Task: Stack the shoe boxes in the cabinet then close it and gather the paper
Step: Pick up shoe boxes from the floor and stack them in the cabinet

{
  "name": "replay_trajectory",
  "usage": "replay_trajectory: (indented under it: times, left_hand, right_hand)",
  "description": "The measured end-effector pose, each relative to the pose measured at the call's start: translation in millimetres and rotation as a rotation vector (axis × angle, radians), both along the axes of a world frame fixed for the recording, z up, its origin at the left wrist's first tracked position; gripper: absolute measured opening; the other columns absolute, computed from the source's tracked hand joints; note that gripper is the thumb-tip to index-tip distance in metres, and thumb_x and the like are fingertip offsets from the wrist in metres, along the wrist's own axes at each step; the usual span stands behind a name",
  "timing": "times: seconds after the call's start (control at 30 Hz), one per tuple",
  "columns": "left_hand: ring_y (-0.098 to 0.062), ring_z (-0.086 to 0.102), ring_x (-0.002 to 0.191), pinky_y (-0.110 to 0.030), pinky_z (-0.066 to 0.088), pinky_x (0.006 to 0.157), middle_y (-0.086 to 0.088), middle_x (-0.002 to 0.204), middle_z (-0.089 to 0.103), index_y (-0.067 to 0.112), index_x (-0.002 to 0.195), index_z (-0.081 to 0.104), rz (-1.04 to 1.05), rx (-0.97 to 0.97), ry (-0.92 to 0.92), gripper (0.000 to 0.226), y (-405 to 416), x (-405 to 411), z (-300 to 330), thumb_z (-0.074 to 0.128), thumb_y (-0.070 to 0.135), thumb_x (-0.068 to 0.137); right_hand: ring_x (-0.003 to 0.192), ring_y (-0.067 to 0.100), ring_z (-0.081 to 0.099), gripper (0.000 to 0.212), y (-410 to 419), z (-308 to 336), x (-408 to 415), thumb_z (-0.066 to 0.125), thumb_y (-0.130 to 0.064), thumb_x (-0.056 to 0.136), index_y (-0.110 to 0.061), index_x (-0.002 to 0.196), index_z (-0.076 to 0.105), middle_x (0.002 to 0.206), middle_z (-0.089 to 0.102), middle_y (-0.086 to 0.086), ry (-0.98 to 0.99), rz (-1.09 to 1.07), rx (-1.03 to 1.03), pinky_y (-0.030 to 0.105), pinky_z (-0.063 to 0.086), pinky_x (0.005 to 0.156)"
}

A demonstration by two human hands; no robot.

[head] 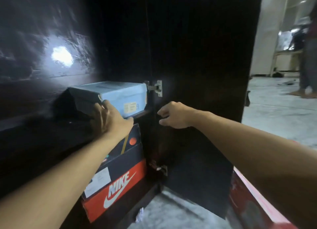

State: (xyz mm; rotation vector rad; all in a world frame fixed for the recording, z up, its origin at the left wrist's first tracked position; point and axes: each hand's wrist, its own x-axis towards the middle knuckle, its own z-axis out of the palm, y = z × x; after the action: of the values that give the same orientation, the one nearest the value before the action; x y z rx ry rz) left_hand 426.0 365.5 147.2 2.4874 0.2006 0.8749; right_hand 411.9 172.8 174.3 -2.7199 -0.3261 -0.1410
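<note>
A light blue shoe box sits on the upper shelf of the dark cabinet. My left hand lies flat against the box's front left corner, fingers on its lid edge. Below it, on the lower shelf, a black shoe box rests on a red Nike shoe box. My right hand hovers beside the blue box, fingers loosely curled, empty, in front of the open cabinet door. A scrap of white paper lies on the floor by the cabinet's base.
The open door stands to the right with two metal hinges. A red object lies at the lower right on the pale floor. Far right, another person's bare feet stand near a white table.
</note>
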Motion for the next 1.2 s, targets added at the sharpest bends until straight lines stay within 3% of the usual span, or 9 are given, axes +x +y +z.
replay_trajectory:
  times: [0.17,0.27,0.47,0.63,0.73,0.83,0.9,0.97,1.2]
  left_hand:
    - [-0.030,0.061,0.085,-0.032,0.044,0.066,-0.021,0.099,0.066,0.003,0.100,0.064,-0.399,-0.017,0.413,0.056,-66,-34,-9,0.080,0.047,0.068]
    - [-0.024,0.061,0.087,-0.032,0.049,0.075,-0.007,0.095,0.066,0.011,0.099,0.066,-0.641,0.008,0.646,0.050,-115,-63,-21,0.086,0.043,0.065]
    - [-0.025,0.063,0.099,-0.035,0.053,0.076,-0.008,0.108,0.066,0.013,0.111,0.064,-0.939,0.179,0.945,0.053,-220,-121,-76,0.082,0.043,0.071]
    - [-0.012,0.053,0.064,-0.021,0.040,0.053,-0.001,0.077,0.065,0.012,0.088,0.071,-1.122,0.225,1.032,0.039,-292,-163,-141,0.081,0.044,0.069]
    - [-0.017,0.051,0.070,-0.027,0.043,0.059,-0.006,0.081,0.060,0.006,0.087,0.066,-1.144,0.181,1.112,0.045,-327,-185,-188,0.082,0.042,0.064]
    - [-0.020,0.055,0.085,-0.030,0.048,0.077,-0.003,0.096,0.056,0.013,0.099,0.057,-1.171,0.255,1.117,0.048,-354,-205,-232,0.081,0.040,0.068]
    - [-0.020,0.057,0.099,-0.025,0.046,0.080,-0.005,0.114,0.057,0.009,0.125,0.052,-1.148,0.322,1.135,0.064,-366,-213,-259,0.078,0.038,0.073]
    - [-0.021,0.054,0.118,-0.031,0.048,0.093,-0.006,0.137,0.049,0.007,0.140,0.040,-1.112,0.285,1.193,0.084,-378,-219,-282,0.078,0.040,0.072]
    - [-0.024,0.050,0.122,-0.031,0.045,0.096,-0.008,0.133,0.049,0.008,0.137,0.035,-1.052,0.115,1.233,0.078,-423,-244,-329,0.075,0.035,0.076]
  right_hand:
    - [0.082,0.021,0.067,0.053,-76,-10,-63,0.073,-0.035,0.083,-0.018,0.131,0.059,0.103,0.070,0.003,0.120,-0.143,0.003,0.038,0.062,0.072]
    - [0.067,0.019,0.065,0.051,-130,-25,-101,0.075,-0.036,0.080,-0.015,0.124,0.062,0.095,0.073,0.011,0.177,-0.237,-0.040,0.033,0.062,0.063]
    - [0.066,0.014,0.065,0.050,-231,-74,-188,0.078,-0.037,0.077,-0.020,0.121,0.064,0.099,0.075,0.005,0.299,-0.447,-0.018,0.037,0.060,0.078]
    - [0.083,0.029,0.071,0.033,-293,-133,-244,0.071,-0.034,0.083,-0.011,0.106,0.071,0.094,0.072,0.006,0.458,-0.531,-0.038,0.041,0.061,0.072]
    - [0.087,0.025,0.070,0.035,-332,-178,-272,0.073,-0.029,0.082,-0.017,0.114,0.068,0.106,0.072,0.005,0.504,-0.645,0.020,0.039,0.062,0.072]
    - [0.083,0.026,0.067,0.012,-361,-220,-295,0.071,-0.032,0.084,-0.022,0.081,0.065,0.090,0.067,0.004,0.566,-0.714,0.012,0.034,0.059,0.066]
    - [0.099,0.028,0.066,0.016,-373,-248,-309,0.067,-0.031,0.087,-0.020,0.098,0.070,0.104,0.068,0.007,0.626,-0.734,-0.041,0.036,0.056,0.083]
    - [0.116,0.027,0.059,0.047,-382,-277,-322,0.066,-0.029,0.088,-0.017,0.133,0.057,0.127,0.063,0.007,0.647,-0.779,-0.031,0.032,0.049,0.095]
    - [0.139,0.034,0.037,0.083,-413,-344,-340,0.067,-0.025,0.087,-0.012,0.153,0.021,0.157,0.020,0.022,0.693,-1.003,0.136,0.033,0.036,0.110]
